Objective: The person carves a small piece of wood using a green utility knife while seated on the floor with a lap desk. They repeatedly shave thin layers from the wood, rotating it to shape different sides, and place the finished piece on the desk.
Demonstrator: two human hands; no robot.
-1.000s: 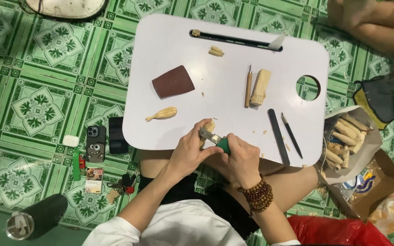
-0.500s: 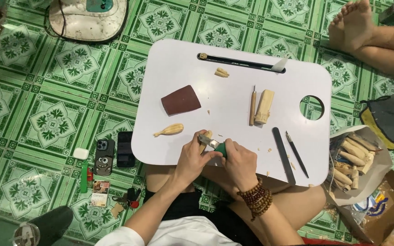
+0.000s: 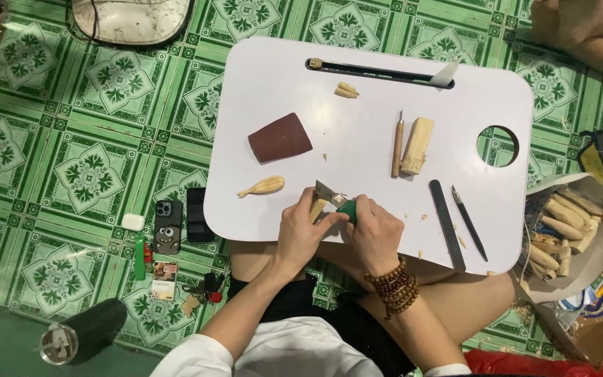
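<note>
My left hand (image 3: 303, 230) grips a small pale wooden piece (image 3: 316, 208) at the near edge of the white lap table (image 3: 259, 77). My right hand (image 3: 375, 234), with a brown bead bracelet at the wrist, is closed on a green-handled carving knife (image 3: 338, 201) whose flat metal blade rests against the wood. The two hands touch each other over my crossed legs. A carved fish-shaped wooden figure (image 3: 263, 186) lies just left of my left hand.
On the table lie a brown sandpaper sheet (image 3: 279, 137), a wooden block (image 3: 417, 145) beside a thin chisel (image 3: 397, 136), a file (image 3: 447, 223), a thin knife (image 3: 469, 222) and small wood bits (image 3: 346, 90). Phones (image 3: 167, 225) lie on the green tiles; a bag of wood pieces (image 3: 560, 230) sits right.
The camera view has shifted, so the table sits more central. My hands stay together on the wood and knife, with the blade now tilted up to the left.
</note>
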